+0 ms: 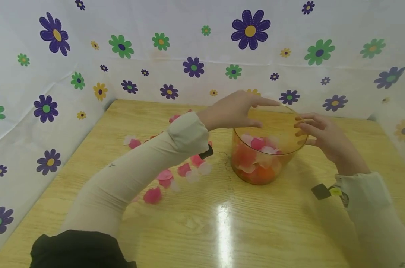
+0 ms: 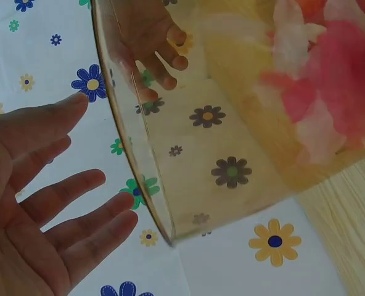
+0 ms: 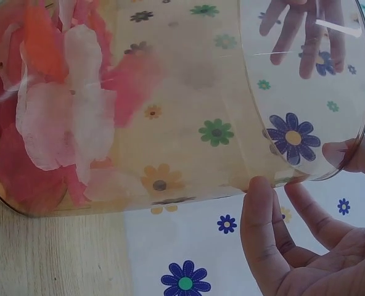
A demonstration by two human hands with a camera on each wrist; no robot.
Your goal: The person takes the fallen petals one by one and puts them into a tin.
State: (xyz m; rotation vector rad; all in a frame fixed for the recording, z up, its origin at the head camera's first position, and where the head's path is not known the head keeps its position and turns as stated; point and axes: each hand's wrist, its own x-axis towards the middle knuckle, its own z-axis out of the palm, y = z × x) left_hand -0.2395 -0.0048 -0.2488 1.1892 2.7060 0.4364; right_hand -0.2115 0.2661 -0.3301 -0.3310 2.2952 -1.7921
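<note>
A clear amber bowl (image 1: 286,158) stands on the wooden table, its wide mouth facing up. Pink, white and orange petals (image 1: 257,143) are heaped inside it, also showing through the wall as petals (image 2: 330,92) in the left wrist view. My left hand (image 1: 234,109) is over the bowl's far left rim, fingers spread and holding nothing; in its wrist view the left hand (image 2: 65,209) is just outside the rim. My right hand (image 1: 326,137) is at the right rim. In its wrist view the right hand (image 3: 312,228) has fingertips right at the amber wall.
Loose pink and white petals (image 1: 165,178) lie scattered on the table (image 1: 189,230) left of the bowl, partly hidden under my left forearm. A white cloth (image 1: 175,22) printed with flowers rises behind the table and along both sides.
</note>
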